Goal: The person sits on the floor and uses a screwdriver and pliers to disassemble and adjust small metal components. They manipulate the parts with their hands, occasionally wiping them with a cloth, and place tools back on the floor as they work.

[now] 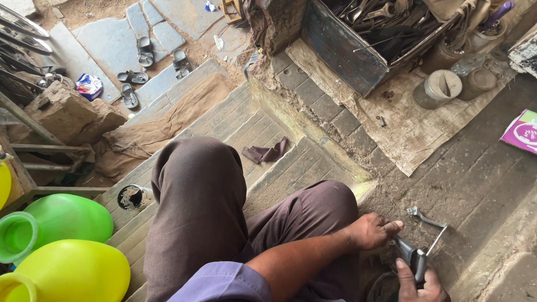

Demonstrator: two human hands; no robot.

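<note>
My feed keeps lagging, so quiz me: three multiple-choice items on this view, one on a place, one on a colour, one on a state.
1. Where does the open toolbox sit?
A. top of the view, on the raised ledge
B. beside the green jug
C. on the person's lap

2. What colour is the flat carton at the right edge?
A. blue
B. purple-pink
C. black

3. What is the right hand doing?
A. lying open on the floor
B. gripping a small metal part
C. holding a sandal

Answers: 1 A, it stands on sacking above the step; 2 B, its printed face is purple-pink; 3 B, its fingers wrap the part while the left hand touches it from the other side.
</note>
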